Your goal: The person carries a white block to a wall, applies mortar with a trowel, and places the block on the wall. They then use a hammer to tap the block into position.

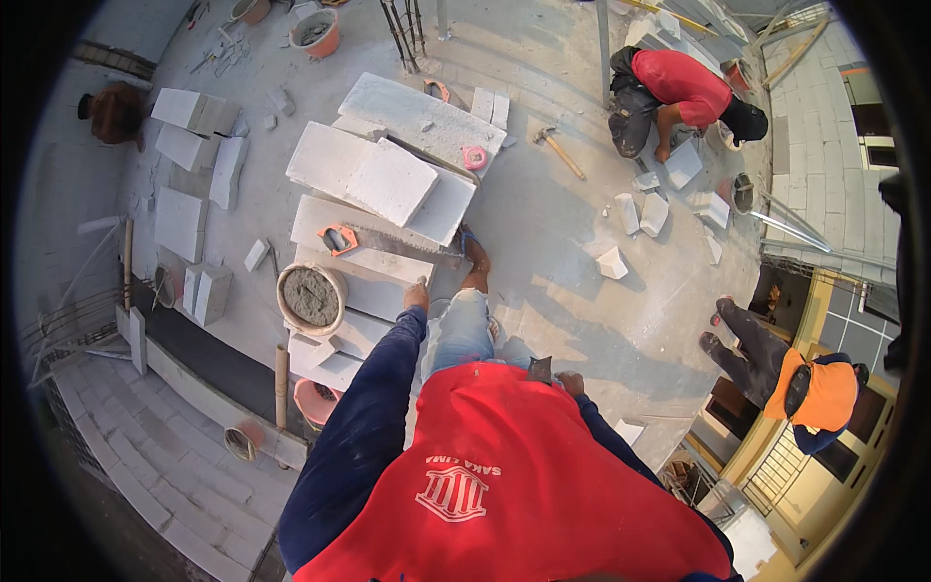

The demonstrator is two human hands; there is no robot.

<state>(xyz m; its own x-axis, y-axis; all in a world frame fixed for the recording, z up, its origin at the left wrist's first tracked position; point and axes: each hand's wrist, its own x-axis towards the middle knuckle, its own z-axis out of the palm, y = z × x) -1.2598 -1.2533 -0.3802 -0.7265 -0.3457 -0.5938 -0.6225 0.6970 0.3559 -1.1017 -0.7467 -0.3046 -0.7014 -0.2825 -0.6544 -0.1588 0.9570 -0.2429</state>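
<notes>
My left hand (pixel 417 295) is closed at the near right edge of a stack of pale lightweight blocks (pixel 380 267); whatever it grips, if anything, is hidden. At my right side, my right hand (pixel 570 382) is closed round a trowel whose dark flat blade (pixel 540 370) points left; its handle is mostly hidden. Just left of my left arm, a bucket of wet grey mortar (pixel 312 297) rests by the blocks. An orange-handled handsaw (pixel 337 240) lies across a block beyond my left hand. My sandalled foot (pixel 473 250) is beside the stack.
A pink tape measure (pixel 473 157) sits on the far block, and a hammer (pixel 560 153) lies on the floor. One person in red (pixel 684 85) crouches at the far right among cut blocks (pixel 654 213); another in an orange vest (pixel 813 393) stands right. More blocks (pixel 180 223) stand left.
</notes>
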